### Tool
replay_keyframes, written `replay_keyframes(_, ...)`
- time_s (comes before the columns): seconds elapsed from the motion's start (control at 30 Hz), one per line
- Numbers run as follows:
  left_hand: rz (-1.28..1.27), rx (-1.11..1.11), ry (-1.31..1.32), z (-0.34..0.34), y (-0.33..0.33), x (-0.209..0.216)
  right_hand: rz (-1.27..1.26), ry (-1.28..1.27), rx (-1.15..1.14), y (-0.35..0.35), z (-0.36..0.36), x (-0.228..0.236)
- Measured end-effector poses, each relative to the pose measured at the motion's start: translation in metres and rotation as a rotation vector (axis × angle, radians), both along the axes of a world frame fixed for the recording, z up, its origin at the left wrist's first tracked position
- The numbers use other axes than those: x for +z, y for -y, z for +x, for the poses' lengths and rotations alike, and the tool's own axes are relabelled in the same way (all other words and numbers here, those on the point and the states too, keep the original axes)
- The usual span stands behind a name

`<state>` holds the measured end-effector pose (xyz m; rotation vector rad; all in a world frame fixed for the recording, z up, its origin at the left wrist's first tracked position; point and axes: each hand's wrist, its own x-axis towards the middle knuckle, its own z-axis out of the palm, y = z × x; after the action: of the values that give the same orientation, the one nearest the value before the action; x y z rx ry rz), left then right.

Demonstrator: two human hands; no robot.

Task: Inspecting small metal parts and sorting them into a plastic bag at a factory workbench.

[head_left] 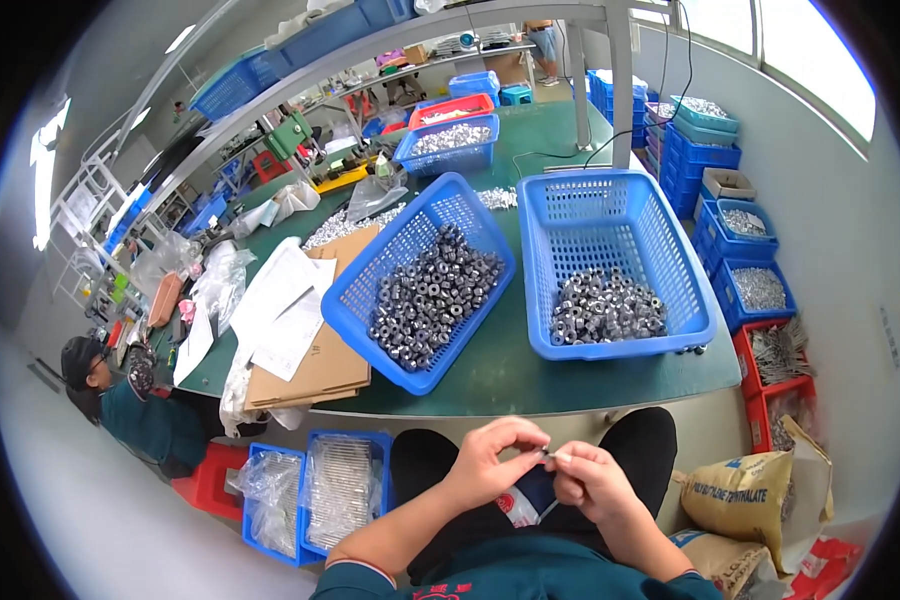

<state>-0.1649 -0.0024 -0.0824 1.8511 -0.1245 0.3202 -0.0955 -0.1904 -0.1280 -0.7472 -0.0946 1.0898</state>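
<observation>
Pinching a small metal part [548, 455] between both hands, your left hand [490, 458] and right hand [592, 482] fingers clamped it over your lap; fitting step, next needed steady alignment.

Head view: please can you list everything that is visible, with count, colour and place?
basket of ring-shaped metal parts: one, blue, table centre, tilted
basket of small metal parts: one, blue, table right
table: one, green, ahead of the person
cardboard: a flat stack, brown, table left, papers on top
floor bins: two, blue, lower left, clear bags inside
sacks: two, tan, lower right
co-worker: one, seated at far left
small part: one, dark, pinched between both hands
left hand: over lap
right hand: over lap
</observation>
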Motion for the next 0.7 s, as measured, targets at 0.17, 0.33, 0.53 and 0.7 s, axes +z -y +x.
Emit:
replay_keyframes(0.17, 0.290, 0.054, 0.412, 0.096, 0.003, 0.048, -0.418, 0.454, -0.360, 0.005, 0.007, -0.054)
replay_keyframes(0.33, 0.733, 0.046, 0.157, 0.198, -0.016, 0.023, -0.927, 1.249, -0.278, 0.010, -0.012, -0.156)
replay_keyframes(0.53, 0.981, 0.035, -0.077, 0.231, 0.001, 0.002, -0.957, 1.461, -0.070, 0.012, -0.022, -0.158)
replay_keyframes(0.7, 0.708, 0.201, 0.218, 0.199, 0.004, 0.016, -0.984, 1.362, -0.086, 0.013, -0.014, -0.160)
